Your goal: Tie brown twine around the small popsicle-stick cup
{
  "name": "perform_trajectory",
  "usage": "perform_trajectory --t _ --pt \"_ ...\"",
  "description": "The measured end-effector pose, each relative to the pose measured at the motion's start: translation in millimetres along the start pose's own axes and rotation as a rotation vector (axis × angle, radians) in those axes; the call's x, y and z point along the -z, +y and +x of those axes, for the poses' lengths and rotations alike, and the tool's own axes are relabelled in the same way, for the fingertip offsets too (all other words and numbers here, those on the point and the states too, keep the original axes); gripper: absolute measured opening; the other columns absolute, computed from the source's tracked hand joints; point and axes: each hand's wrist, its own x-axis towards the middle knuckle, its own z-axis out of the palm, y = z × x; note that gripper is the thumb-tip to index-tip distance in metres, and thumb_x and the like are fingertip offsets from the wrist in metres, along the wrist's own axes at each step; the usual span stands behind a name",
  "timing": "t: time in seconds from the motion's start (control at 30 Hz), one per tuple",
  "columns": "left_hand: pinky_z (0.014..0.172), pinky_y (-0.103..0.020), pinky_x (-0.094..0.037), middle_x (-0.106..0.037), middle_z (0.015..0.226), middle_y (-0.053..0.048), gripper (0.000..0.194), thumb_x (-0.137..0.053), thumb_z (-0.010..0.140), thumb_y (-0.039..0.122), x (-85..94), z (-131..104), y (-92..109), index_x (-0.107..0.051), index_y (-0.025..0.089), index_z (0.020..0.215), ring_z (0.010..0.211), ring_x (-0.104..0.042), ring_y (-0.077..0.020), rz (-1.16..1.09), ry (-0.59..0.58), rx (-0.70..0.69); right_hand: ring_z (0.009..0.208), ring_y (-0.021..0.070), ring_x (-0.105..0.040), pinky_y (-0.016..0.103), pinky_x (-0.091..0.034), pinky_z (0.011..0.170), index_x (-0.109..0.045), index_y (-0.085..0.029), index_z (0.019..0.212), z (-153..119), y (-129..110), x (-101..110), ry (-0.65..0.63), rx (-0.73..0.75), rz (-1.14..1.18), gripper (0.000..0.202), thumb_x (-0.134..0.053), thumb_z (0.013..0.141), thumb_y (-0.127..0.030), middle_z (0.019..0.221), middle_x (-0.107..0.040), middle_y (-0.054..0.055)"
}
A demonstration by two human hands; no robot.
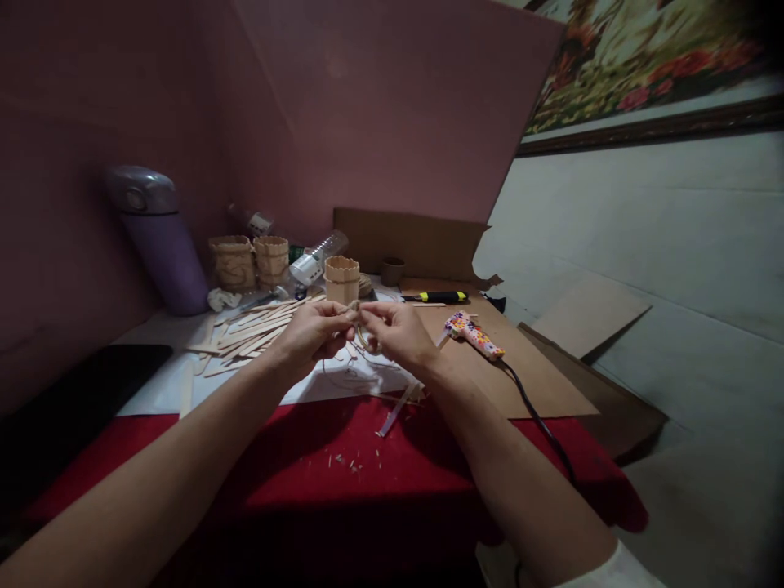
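My left hand [315, 333] and my right hand [392, 331] meet above the white paper, fingertips pinched together. Between them is a small piece of beige cord [354, 305], mostly covered by the fingers. Under the fingers shows a pale yellowish loop [366, 339]; I cannot make out what it belongs to. Thin strands trail on the paper below. Just behind the hands stands a small wooden-stick cup [341, 279] with a scalloped rim. Left of my left hand lies a pile of flat craft sticks [257, 331].
A patterned glue gun [473, 335] with a black cable and a yellow-black utility knife [442, 297] lie on cardboard [520, 384] at the right. Finished-looking stick cups [271, 261], a clear plastic bottle [318, 258] and a purple flask [162, 245] stand or lie behind, left. Scraps dot the red cloth [294, 457].
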Motion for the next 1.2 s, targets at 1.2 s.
perform_trajectory --t 1.2 --pt "0.053 -0.024 -0.032 -0.066 0.059 -0.003 0.020 -0.057 0.080 0.027 -2.7 -6 -13 -0.073 0.017 0.072 0.050 -0.050 -0.0103 1.217 0.095 -0.820 0.032 0.0017 -0.018 0.019 -0.009 0.036 -0.044 -0.017 0.053 1 0 4 -0.041 -0.348 0.585 0.034 -0.062 0.076 -0.035 0.038 -0.028 -0.011"
